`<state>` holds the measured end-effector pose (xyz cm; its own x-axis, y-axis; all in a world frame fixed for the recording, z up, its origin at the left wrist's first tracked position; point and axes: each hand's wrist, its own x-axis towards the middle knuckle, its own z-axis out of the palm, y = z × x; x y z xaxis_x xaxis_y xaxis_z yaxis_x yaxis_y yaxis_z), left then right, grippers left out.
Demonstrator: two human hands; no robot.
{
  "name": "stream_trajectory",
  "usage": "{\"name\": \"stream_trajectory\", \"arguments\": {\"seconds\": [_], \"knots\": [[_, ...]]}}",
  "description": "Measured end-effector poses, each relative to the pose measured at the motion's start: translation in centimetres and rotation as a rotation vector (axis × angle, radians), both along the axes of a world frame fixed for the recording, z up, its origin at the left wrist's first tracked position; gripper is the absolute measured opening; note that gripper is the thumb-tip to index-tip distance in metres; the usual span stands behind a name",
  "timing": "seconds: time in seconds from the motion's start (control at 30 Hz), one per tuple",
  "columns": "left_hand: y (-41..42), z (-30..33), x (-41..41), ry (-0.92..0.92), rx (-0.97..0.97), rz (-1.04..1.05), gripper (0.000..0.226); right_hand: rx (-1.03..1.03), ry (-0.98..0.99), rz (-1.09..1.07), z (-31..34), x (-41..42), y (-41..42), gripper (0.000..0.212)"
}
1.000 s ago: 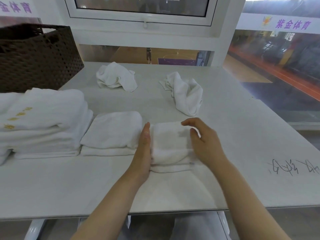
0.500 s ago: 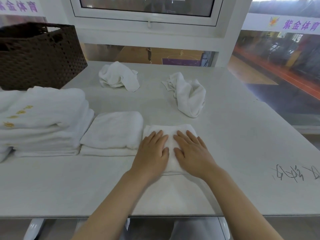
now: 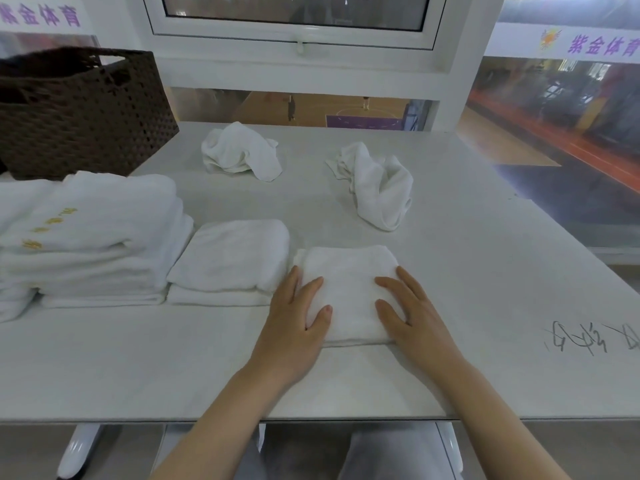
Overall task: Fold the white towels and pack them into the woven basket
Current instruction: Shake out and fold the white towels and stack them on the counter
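A small folded white towel point(image 3: 349, 285) lies flat near the table's front. My left hand point(image 3: 298, 320) rests flat on its left edge and my right hand point(image 3: 408, 313) lies flat on its right edge, fingers straight. Just to the left sits another folded towel pile point(image 3: 232, 258), and further left a taller stack of folded towels with gold lettering point(image 3: 93, 233). Two crumpled white towels lie further back, one at centre point(image 3: 239, 152) and one to the right point(image 3: 377, 183). The dark woven basket point(image 3: 79, 112) stands at the back left.
The white table point(image 3: 485, 271) has scribbled writing point(image 3: 588, 337) near its right front. A window frame point(image 3: 294, 36) and wall rise behind the table's far edge. The table's front edge runs just below my forearms.
My hands have slid apart from the middle of the folded towel to its left and right edges. A second ago they gripped its sides.
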<state>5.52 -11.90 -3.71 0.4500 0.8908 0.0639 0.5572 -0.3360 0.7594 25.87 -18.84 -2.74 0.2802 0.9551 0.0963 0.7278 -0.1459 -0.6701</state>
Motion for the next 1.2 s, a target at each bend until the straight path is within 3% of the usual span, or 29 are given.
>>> {"name": "stream_trajectory", "arguments": {"seconds": [0.13,0.27,0.33,0.47,0.6,0.73,0.9,1.03,1.2], "knots": [[-1.4,0.7,0.0,0.016,-0.013,0.086,0.049,-0.06,-0.102,-0.109,0.3,-0.2,-1.3,0.043],[-1.6,1.6,0.3,0.33,0.205,0.096,0.056,-0.088,-0.272,-0.19,1.0,-0.6,-2.5,0.045],[-1.5,2.1,0.6,0.43,0.209,0.082,0.059,-0.124,-0.299,-0.216,1.2,-0.5,-2.8,0.048],[-0.8,2.8,1.4,0.467,0.061,0.009,0.065,-0.184,-0.132,-0.214,1.7,0.1,-2.9,0.048],[-0.5,3.0,1.6,0.316,-0.107,-0.044,0.071,-0.191,-0.137,-0.218,1.6,0.0,-3.1,0.044],[-1.1,2.9,2.1,0.101,-0.101,-0.041,0.075,-0.136,-0.149,-0.25,1.1,-0.5,-3.3,0.046],[-1.6,2.8,2.5,-0.091,-0.126,-0.088,0.077,0.042,-0.013,-0.258,1.4,-0.7,-3.5,0.042],[-0.8,3.2,2.2,-0.258,-0.19,-0.053,0.075,0.181,-0.048,-0.23,3.0,-1.4,-2.0,0.038],[1.5,5.8,-0.3,-0.374,-0.037,0.042,0.066,0.313,-0.043,-0.151,6.5,-3.6,1.5,0.04]]}}
